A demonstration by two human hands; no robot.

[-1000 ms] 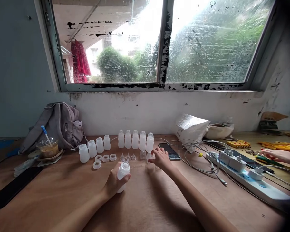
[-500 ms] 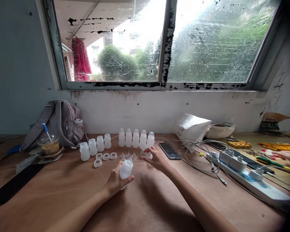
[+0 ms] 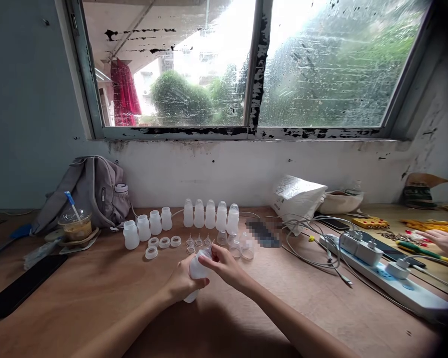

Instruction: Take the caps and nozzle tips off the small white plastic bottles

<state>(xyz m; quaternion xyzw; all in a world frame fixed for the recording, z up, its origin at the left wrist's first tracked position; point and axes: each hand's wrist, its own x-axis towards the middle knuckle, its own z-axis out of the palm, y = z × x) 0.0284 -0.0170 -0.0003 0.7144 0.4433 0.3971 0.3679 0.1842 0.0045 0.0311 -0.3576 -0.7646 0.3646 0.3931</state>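
Head view: the frosted baby bottle (image 3: 197,269) leans, mouth tipped rightward, over the tabletop (image 3: 142,298). The left hand (image 3: 181,282) wraps its body, fingers closed; the right hand (image 3: 227,267) meets the mouth with curled fingers, any small part within them hidden. Nipples (image 3: 198,242) lie just beyond, clear caps (image 3: 247,252) to the right.

Both hands up close together, mid-fiddle
Left hand (image 3: 184,279) was curled in a grip with the thumb out, right hand (image 3: 224,266) had its fingers bent in right beside it, and both bare forearms angled in from the bottom.
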